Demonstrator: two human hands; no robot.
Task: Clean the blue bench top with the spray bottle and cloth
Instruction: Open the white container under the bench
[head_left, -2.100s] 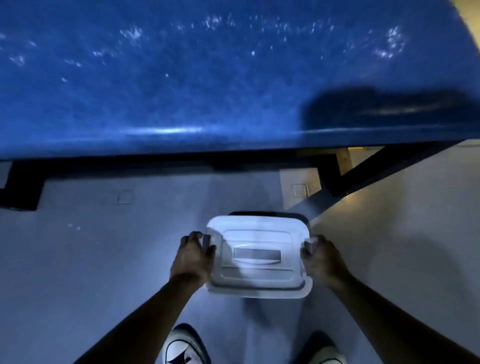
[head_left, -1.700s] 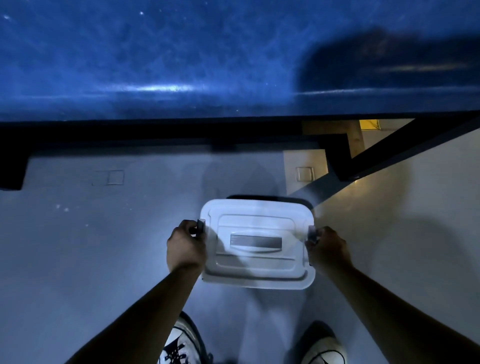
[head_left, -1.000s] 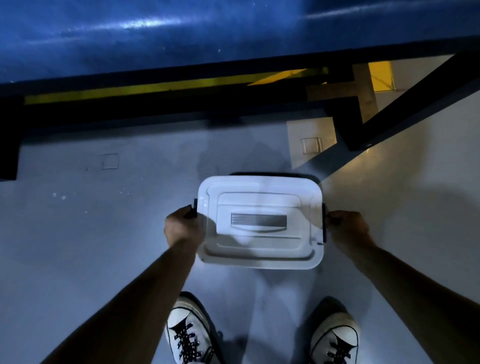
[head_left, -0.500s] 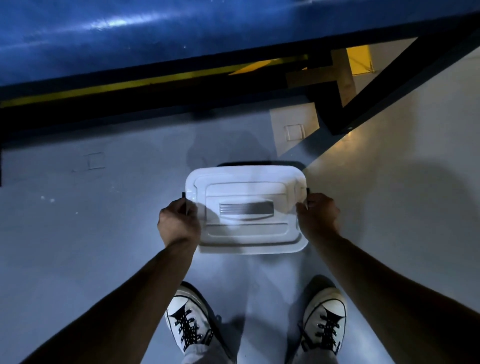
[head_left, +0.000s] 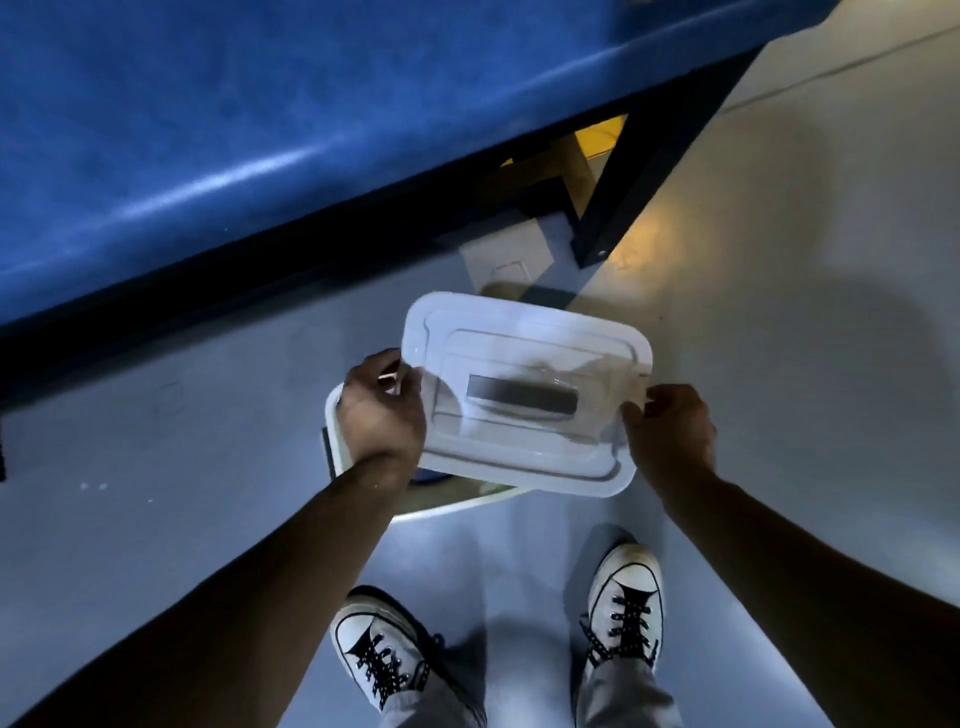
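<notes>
Above the box (head_left: 363, 467), both hands (head_left: 382, 410) grip its lid (head_left: 524, 395).

Both bare forearms reach forward and down, roughly parallel. Left hand (head_left: 382, 410) curled, knuckles up, fingers pinched on left edge of the lid (head_left: 524, 395). Right hand (head_left: 670, 434) mirrors it, fingertips clamped on the right edge. Wrists straight, hands well apart, lid between them.

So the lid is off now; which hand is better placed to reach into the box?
Probably the left hand. It sits directly over the exposed part of the box, while the right hand grips the far end of the lid, away from the opening. The right could carry the lid aside alone.
</notes>
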